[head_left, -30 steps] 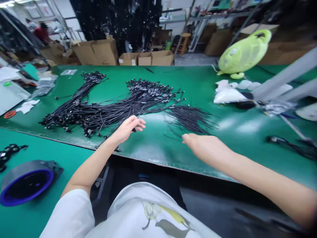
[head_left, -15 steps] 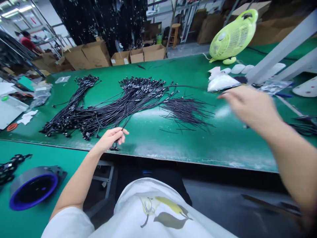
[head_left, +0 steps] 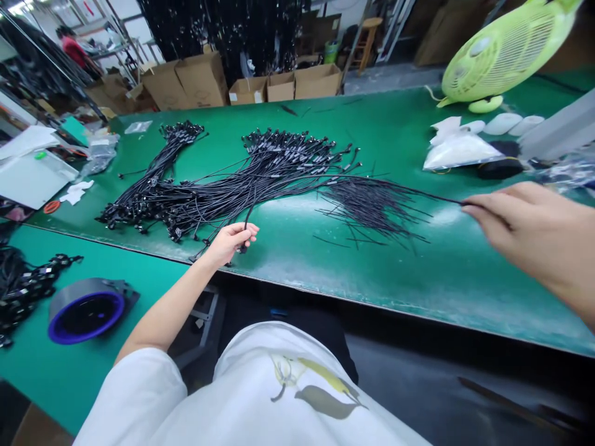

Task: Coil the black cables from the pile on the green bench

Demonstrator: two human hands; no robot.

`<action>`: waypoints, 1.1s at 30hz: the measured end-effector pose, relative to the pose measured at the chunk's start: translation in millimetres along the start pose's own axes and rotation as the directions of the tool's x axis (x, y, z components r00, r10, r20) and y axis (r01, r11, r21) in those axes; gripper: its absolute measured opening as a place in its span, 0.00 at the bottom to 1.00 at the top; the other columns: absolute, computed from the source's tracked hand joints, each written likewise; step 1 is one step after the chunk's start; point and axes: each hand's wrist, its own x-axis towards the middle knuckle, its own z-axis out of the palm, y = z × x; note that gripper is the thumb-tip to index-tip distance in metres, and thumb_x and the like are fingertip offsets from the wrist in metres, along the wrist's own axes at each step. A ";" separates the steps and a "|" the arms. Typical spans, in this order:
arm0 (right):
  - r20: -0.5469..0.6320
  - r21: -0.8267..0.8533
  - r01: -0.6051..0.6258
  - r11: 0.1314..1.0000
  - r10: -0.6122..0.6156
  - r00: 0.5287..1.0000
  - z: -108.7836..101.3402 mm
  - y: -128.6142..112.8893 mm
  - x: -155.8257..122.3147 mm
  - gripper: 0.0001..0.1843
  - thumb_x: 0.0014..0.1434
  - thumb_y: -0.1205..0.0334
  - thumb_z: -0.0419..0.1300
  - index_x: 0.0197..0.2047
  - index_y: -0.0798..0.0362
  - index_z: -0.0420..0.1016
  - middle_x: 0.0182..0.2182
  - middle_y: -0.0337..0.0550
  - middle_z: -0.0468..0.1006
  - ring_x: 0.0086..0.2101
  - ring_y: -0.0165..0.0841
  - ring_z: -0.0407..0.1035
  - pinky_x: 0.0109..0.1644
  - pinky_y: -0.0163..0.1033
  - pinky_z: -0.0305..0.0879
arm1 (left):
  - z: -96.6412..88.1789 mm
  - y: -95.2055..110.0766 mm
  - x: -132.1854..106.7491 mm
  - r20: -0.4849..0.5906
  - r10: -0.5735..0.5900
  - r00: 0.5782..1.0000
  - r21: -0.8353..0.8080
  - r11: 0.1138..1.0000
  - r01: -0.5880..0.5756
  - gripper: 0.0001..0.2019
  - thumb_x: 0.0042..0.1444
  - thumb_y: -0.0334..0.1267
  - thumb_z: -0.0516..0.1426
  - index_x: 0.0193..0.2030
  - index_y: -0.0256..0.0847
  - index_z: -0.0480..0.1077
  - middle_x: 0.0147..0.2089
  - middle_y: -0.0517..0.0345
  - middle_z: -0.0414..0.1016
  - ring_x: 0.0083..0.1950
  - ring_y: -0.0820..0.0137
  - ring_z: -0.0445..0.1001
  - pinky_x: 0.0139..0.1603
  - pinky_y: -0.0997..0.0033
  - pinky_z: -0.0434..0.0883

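Note:
My left hand (head_left: 235,241), near the front edge of the bench, is closed round a black cable (head_left: 248,217). Beside and behind it spreads a big bunch of black cables (head_left: 223,195) with small connectors at both ends. My right hand (head_left: 520,226) is at the right, its thumb and fingers pinching the tip of a thin black strand (head_left: 437,196). That strand runs left over a loose pile of short thin black strips (head_left: 372,204); where it begins among them I cannot tell.
A smaller cable bundle (head_left: 162,155) lies at the left on the green bench (head_left: 302,266). At the right are a white plastic bag (head_left: 460,152) and a lime-green fan (head_left: 506,52). A purple-rimmed tape roll (head_left: 88,310) sits front left. Cardboard boxes (head_left: 199,80) stand behind.
The view has shifted, and the surroundings now appear farther left or right. My right hand has moved from beside the white bag, down and right; the strand in its fingers now shows clearly.

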 end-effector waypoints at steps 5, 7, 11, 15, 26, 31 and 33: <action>0.063 -0.150 0.008 0.989 0.001 0.998 23.8 -34.1 -0.3 0.26 0.69 0.52 0.37 0.39 0.52 0.73 0.34 0.51 0.73 0.24 0.34 0.62 0.22 0.38 0.43 | 24.6 11.8 -0.8 -0.061 0.346 0.936 0.163 0.929 -0.332 0.08 0.55 0.40 0.61 0.39 0.40 0.78 0.49 0.50 0.73 0.30 0.77 0.71 0.28 0.75 0.70; 0.144 -0.071 0.122 0.990 -0.111 0.983 35.9 -56.9 -2.8 0.22 0.69 0.55 0.41 0.33 0.53 0.73 0.30 0.47 0.71 0.21 0.29 0.59 0.22 0.37 0.41 | 40.0 13.9 -1.5 -0.028 0.519 0.854 0.377 0.797 -0.472 0.10 0.59 0.39 0.58 0.45 0.42 0.77 0.51 0.50 0.73 0.38 0.72 0.75 0.37 0.70 0.74; 0.217 0.183 0.274 0.944 -0.310 0.926 40.6 -118.9 -2.8 0.18 0.68 0.61 0.45 0.35 0.55 0.73 0.29 0.42 0.70 0.22 0.26 0.59 0.24 0.35 0.46 | 78.9 8.9 -10.8 0.379 0.585 0.717 0.523 0.504 -0.687 0.15 0.64 0.37 0.52 0.54 0.41 0.72 0.55 0.46 0.74 0.57 0.62 0.71 0.58 0.58 0.69; 0.189 0.257 0.261 0.930 -0.314 0.930 34.0 -143.0 18.5 0.18 0.69 0.58 0.45 0.37 0.55 0.74 0.33 0.43 0.73 0.27 0.27 0.64 0.26 0.34 0.47 | 97.1 3.4 -26.3 0.536 0.220 0.815 0.494 0.701 -0.515 0.18 0.67 0.43 0.47 0.55 0.39 0.70 0.33 0.55 0.76 0.35 0.69 0.73 0.42 0.66 0.71; 0.170 0.435 0.048 0.899 -0.134 0.976 68.1 -43.7 20.2 0.18 0.68 0.52 0.46 0.43 0.51 0.74 0.38 0.45 0.78 0.37 0.36 0.72 0.40 0.39 0.64 | 21.6 35.0 -46.2 0.152 -0.056 0.987 -0.546 0.828 0.131 0.16 0.60 0.41 0.57 0.51 0.34 0.74 0.18 0.72 0.39 0.17 0.78 0.36 0.13 0.82 0.49; 0.002 0.315 0.112 0.942 -0.118 0.993 64.8 -52.5 7.0 0.18 0.68 0.56 0.46 0.44 0.54 0.75 0.32 0.47 0.76 0.33 0.36 0.70 0.37 0.39 0.62 | 15.6 39.4 -48.4 0.037 -0.060 0.998 -0.623 0.779 0.070 0.11 0.62 0.38 0.55 0.44 0.36 0.75 0.16 0.71 0.40 0.15 0.79 0.40 0.13 0.85 0.51; -0.033 0.217 0.173 0.961 -0.170 0.985 60.6 -68.0 1.8 0.17 0.68 0.59 0.47 0.43 0.54 0.75 0.29 0.45 0.75 0.29 0.33 0.68 0.32 0.37 0.58 | 22.7 39.1 -41.9 -0.001 -0.053 0.999 -0.611 0.791 0.042 0.11 0.62 0.39 0.56 0.45 0.36 0.75 0.17 0.69 0.50 0.16 0.81 0.48 0.15 0.86 0.54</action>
